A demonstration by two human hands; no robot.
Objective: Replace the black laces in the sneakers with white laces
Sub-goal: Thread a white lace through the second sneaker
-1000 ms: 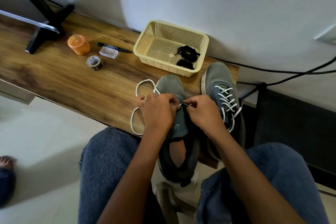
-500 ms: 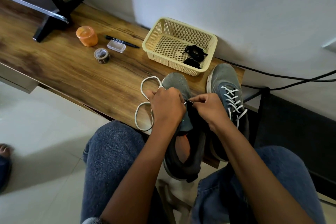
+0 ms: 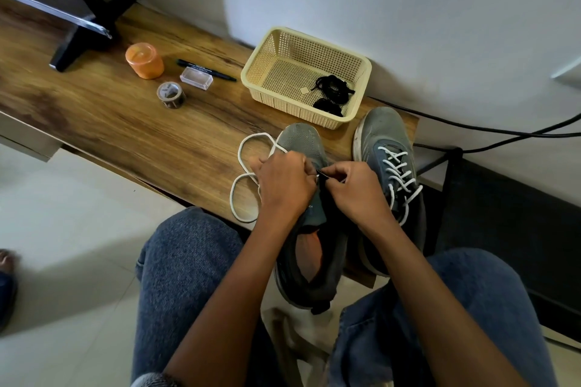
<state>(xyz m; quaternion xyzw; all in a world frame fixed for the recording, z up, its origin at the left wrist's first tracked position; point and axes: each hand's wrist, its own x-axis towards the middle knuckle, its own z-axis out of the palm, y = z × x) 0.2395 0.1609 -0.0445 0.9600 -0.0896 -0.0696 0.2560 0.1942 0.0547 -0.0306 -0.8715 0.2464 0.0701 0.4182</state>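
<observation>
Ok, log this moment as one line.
stage: threading white lace into left sneaker | left hand, right hand: pinching lace | right sneaker: laced | black laces: in basket

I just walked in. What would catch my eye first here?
Two hands, the left hand and right hand, meet over an unlaced grey sneaker at the bench edge, a white lace looping out to its left. Beside it stands the white-laced sneaker; black laces lie in the cream basket behind.
</observation>
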